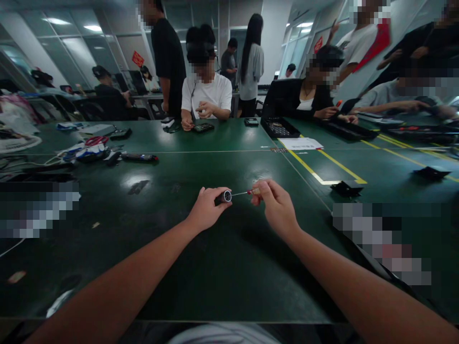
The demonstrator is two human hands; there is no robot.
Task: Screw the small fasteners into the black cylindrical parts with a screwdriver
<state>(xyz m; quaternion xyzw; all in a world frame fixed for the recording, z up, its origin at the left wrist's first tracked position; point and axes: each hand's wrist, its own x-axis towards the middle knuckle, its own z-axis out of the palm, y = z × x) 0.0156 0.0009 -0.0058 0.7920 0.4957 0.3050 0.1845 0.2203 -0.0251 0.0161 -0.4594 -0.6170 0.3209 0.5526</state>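
Observation:
My left hand (209, 209) is wrapped round a dark cylinder (226, 196) with a silvery ring at its open end, which faces right. What the cylinder belongs to is hidden by the fingers. My right hand (274, 203) grips a screwdriver (254, 191) with a red and clear handle. Its thin metal shaft points left, and the tip is at the cylinder's open end. Whether the tip goes inside I cannot tell. Both hands are just above the green tabletop (222, 282).
Scissors with red handles (96, 140), cables and a dark pen-shaped tool (139, 158) lie at the left. A black tray (279, 128), a white paper (300, 144) and a small black holder (347, 188) are at the right. Across the table a person in white (207, 95) sits working.

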